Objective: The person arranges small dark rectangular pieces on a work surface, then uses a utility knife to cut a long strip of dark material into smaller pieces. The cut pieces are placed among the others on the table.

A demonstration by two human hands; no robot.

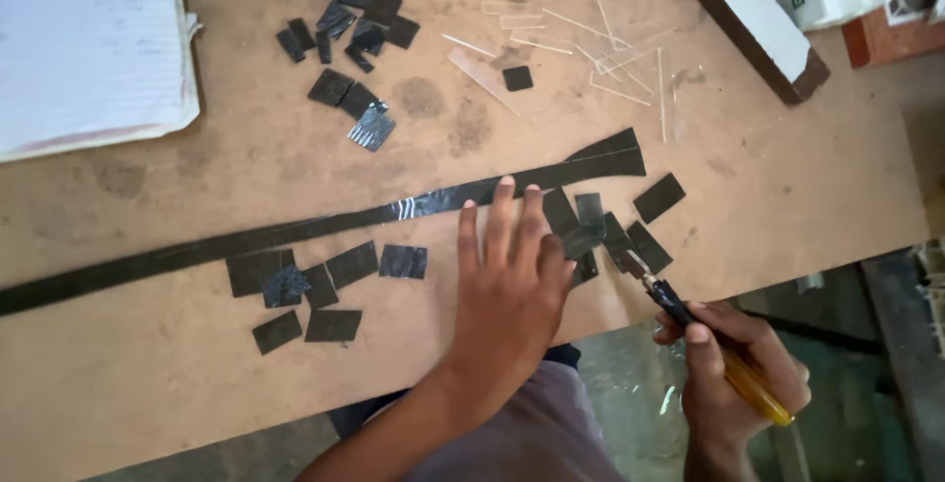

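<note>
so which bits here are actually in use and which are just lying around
In use:
- left hand flat on the long black strip
- right hand holding the yellow-handled cutter
- small black pieces at its tip

Lying about:
- black pieces pile
- clear slivers
- white cardboard

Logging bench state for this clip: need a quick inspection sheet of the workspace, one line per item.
Surface: brown fibreboard table, stained, its near edge by the person.
Job's things: long thin black glossy strip lying slantwise across the board; small black rectangular cut pieces piled beside the left hand; yellow-handled cutting tool with its tip at that pile.
Clutter: more black pieces at lower left and top; clear thin slivers; white corrugated sheet.
Grippers: left hand flat, fingers spread, pressing on the strip; right hand closed around the tool.
Cables: nothing seen.
Surroundings: white board with dark edge at top right; floor below, blurred.
</note>
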